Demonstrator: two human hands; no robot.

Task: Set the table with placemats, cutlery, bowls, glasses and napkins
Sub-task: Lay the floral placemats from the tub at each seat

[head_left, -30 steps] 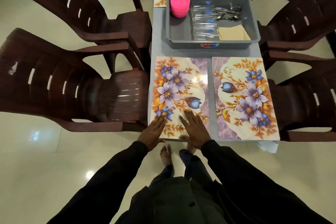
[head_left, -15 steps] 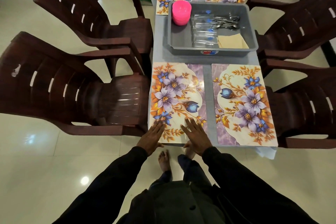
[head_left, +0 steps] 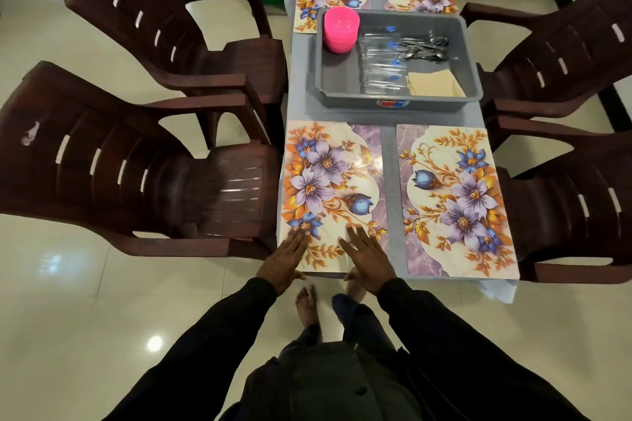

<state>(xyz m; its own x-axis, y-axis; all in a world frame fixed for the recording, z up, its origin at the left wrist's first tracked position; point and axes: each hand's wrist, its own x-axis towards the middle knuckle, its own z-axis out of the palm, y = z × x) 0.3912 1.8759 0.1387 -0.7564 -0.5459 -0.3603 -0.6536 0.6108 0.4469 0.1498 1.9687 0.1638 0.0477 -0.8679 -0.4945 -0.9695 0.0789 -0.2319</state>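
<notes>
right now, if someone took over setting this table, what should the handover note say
Left hand and right hand: both flat on the near-left floral placemat, holding nothing.
Done: it and the three other floral placemats are laid.
Left: stacked pink plastic bowls, clear glasses, metal cutlery and beige napkins all sit in the grey plastic tub mid-table, none set out yet.

Home dining room: table (head_left: pixel 388 120), chairs (head_left: pixel 164 178) (plastic), placemats (head_left: pixel 333 188).

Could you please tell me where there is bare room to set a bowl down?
The near right placemat is bare, as is the near left placemat beyond the left hand and right hand. A narrow table strip separates the mats. The grey tray's right half is crowded with glasses, cutlery and napkins.
</notes>
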